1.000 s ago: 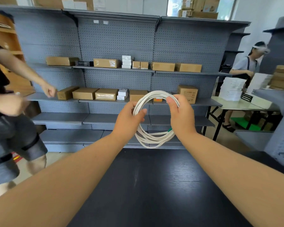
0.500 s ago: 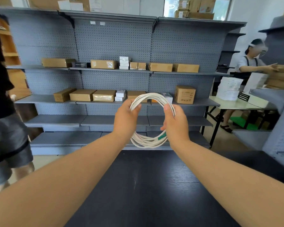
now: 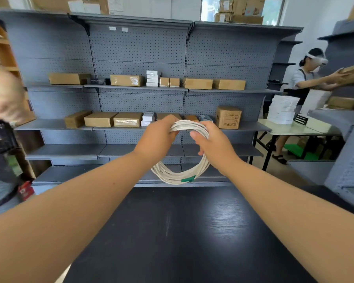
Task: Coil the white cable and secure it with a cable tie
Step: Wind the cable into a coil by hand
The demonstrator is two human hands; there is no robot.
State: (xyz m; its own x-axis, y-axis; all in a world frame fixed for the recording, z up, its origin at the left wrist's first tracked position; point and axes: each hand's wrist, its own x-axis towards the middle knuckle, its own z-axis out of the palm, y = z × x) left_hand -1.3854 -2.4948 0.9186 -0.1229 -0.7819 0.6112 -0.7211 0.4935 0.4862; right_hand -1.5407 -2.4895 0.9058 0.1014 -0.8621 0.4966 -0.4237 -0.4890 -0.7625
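The white cable [image 3: 173, 175] is wound into a round coil of several loops, held up in the air beyond the far edge of the black table [image 3: 182, 231]. My left hand [image 3: 156, 137] grips the top left of the coil. My right hand [image 3: 215, 147] grips the top right, thumb in front of the strands. A green cable tie [image 3: 188, 179] wraps the strands at the bottom right of the coil. The upper left arc is hidden behind my left hand.
Grey pegboard shelving [image 3: 143, 88] with cardboard boxes stands behind the table. A person [image 3: 0, 123] stands close on the left, partly blurred. Another person [image 3: 307, 78] at the right lifts a box near a white table [image 3: 294, 129] with stacked white items.
The coil has narrowed at the top as my two hands came closer together on it. The person on the left has shifted, and the person on the right has lifted a box.
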